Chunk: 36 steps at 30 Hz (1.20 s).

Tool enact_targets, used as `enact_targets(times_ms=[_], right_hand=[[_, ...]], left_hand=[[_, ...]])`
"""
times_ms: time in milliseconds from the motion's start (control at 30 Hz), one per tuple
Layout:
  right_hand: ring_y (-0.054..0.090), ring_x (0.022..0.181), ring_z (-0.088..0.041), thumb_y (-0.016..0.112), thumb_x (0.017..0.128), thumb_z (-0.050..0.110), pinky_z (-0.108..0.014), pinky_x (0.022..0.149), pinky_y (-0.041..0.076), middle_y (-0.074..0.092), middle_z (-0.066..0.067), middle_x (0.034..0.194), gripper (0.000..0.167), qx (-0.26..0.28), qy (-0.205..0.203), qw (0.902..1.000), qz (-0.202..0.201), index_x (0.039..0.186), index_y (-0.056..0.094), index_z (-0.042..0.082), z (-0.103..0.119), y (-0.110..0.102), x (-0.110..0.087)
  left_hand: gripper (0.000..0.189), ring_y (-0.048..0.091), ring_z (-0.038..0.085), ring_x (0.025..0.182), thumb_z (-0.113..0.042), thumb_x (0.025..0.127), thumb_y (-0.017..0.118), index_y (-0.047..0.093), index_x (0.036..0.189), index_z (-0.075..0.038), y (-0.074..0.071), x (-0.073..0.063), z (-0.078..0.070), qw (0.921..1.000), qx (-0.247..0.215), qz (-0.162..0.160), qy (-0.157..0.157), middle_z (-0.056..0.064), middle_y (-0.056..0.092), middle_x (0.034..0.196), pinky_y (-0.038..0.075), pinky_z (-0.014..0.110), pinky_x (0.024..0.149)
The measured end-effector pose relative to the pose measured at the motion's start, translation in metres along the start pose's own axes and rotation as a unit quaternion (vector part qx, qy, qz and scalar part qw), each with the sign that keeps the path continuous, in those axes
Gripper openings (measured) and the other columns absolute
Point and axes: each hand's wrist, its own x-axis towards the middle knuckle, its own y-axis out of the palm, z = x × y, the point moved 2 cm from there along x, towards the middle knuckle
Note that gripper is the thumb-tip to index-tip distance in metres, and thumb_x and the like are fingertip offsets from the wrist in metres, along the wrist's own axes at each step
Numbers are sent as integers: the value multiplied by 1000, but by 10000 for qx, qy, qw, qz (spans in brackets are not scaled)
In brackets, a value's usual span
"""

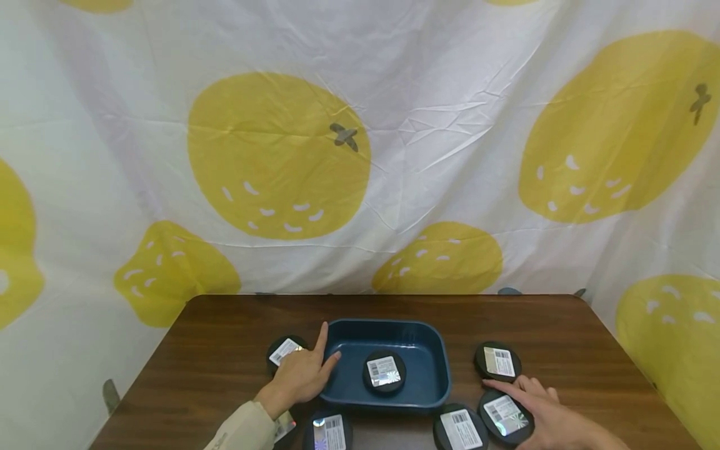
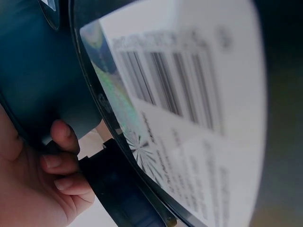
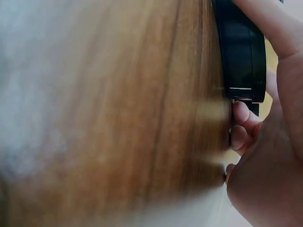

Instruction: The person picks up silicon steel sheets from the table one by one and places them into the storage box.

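Note:
My left hand (image 1: 298,375) lies over the left wall of a blue tray (image 1: 444,375). Its index finger is straight along the rim, with the thumb over the tray's corner; in the left wrist view the other fingers are curled beside a black round container (image 2: 128,189). Inside the tray sits another black round container (image 1: 384,372) with a white barcode label. On the right, my right hand (image 1: 548,412) grips a labelled black round container (image 1: 505,417), index finger along its far side and thumb low at its near side. The remaining fingertips (image 3: 239,137) rest at the tabletop.
More labelled black containers stand on the brown wooden table (image 1: 225,350): one (image 1: 497,361) beyond my right hand, one (image 1: 461,431) at the tray's near right, one (image 1: 329,431) at its near left. Behind the table hangs a white curtain (image 1: 422,125) with yellow fruit.

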Motion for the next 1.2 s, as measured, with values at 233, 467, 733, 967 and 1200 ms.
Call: enact_targets(times_ms=[233, 467, 733, 967, 1200], right_hand=[[35, 97, -11, 85, 72, 51, -31, 72, 26, 47, 3, 107, 86, 21, -39, 10000, -58, 145, 44, 31, -1, -1, 1], [35, 97, -3, 86, 68, 54, -29, 71, 26, 48, 3, 111, 88, -99, -276, 9992, -280, 142, 46, 30, -3, -3, -1], [40, 105, -19, 88, 70, 42, -39, 78, 33, 48, -8, 126, 85, 300, 19, 9995, 49, 142, 45, 28, -3, -8, 0], [40, 110, -34, 87, 73, 31, -47, 79, 37, 46, -18, 133, 88, 903, 554, 9938, 333, 146, 39, 22, -1, -14, -1], [43, 102, -24, 89, 69, 37, -43, 75, 36, 50, -11, 118, 92, 608, 504, 9968, -120, 145, 39, 25, 4, -20, 1]], left_hand=[[71, 66, 25, 70, -45, 104, 44, 23, 156, -2, -1, 1, -1, 10000, -40, -52, 22, 11, 66, 73, 51, 44, 71], [72, 66, 25, 71, -45, 104, 44, 22, 156, -2, 1, 3, -1, 10000, -53, -25, 21, 12, 67, 74, 51, 44, 72], [72, 65, 24, 69, -46, 104, 43, 23, 156, -2, 2, 4, -2, 10000, 6, -36, 75, 7, 62, 66, 51, 43, 71], [71, 64, 23, 69, -44, 104, 44, 23, 156, -1, 0, 3, -5, 9999, 5, -45, 118, 6, 61, 65, 51, 43, 70], [71, 64, 24, 68, -44, 104, 45, 23, 156, -1, -1, 4, -5, 10000, -8, -56, 82, 9, 63, 69, 51, 43, 70]])
